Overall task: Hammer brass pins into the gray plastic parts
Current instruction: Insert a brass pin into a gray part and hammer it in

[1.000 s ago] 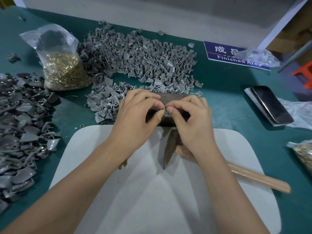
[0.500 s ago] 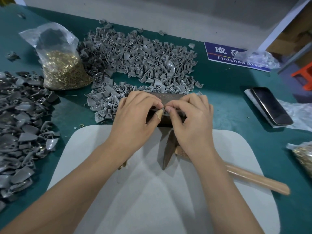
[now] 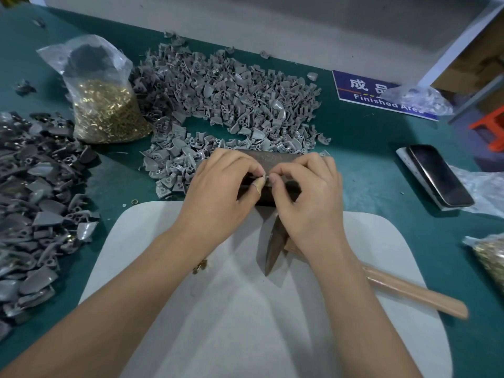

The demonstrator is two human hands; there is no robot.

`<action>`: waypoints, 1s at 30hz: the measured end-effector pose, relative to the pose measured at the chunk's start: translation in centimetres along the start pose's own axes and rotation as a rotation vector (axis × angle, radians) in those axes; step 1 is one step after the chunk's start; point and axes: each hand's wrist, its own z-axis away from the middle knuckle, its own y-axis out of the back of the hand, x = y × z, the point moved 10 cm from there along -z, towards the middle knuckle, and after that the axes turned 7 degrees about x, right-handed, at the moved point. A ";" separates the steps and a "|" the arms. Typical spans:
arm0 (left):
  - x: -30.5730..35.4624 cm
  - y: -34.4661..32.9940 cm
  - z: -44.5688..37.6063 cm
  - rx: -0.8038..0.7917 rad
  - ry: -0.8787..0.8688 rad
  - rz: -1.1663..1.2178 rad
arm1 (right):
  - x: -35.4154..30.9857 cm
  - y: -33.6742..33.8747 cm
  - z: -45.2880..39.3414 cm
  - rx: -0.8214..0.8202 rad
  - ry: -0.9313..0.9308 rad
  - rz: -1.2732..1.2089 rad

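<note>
My left hand (image 3: 218, 195) and my right hand (image 3: 308, 197) meet fingertip to fingertip over a dark metal block (image 3: 275, 160). Between the fingertips sits a small gray plastic part (image 3: 266, 176), mostly hidden; whether a brass pin is in it I cannot tell. My left thumb wears a tan bandage. A hammer (image 3: 275, 246) lies on the white board (image 3: 245, 309) under my right wrist, its wooden handle (image 3: 414, 293) running to the right. A big heap of gray plastic parts (image 3: 231, 99) lies behind the block. A clear bag of brass pins (image 3: 106, 110) stands at the left.
A darker pile of gray parts (image 3: 35, 203) covers the left of the green table. A phone (image 3: 439, 175) lies at the right on a white box. A blue "Finished Area" sign (image 3: 365, 91) is at the back right, and another bag of pins (image 3: 491, 257) at the right edge.
Both hands stay together over the block; the fingertips have shifted slightly around the small part. The hammer has not moved.
</note>
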 end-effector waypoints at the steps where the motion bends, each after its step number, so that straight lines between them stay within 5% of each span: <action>1: 0.0 0.0 0.0 -0.002 0.001 0.000 | -0.4 0.0 0.0 -0.009 0.016 0.042; 12: -0.1 0.2 -0.1 0.008 0.000 -0.031 | -2.2 -0.6 -0.2 -0.100 0.015 0.274; 30: -0.5 -0.2 0.0 0.006 0.035 0.070 | -1.0 -0.5 -0.5 -0.094 0.000 0.051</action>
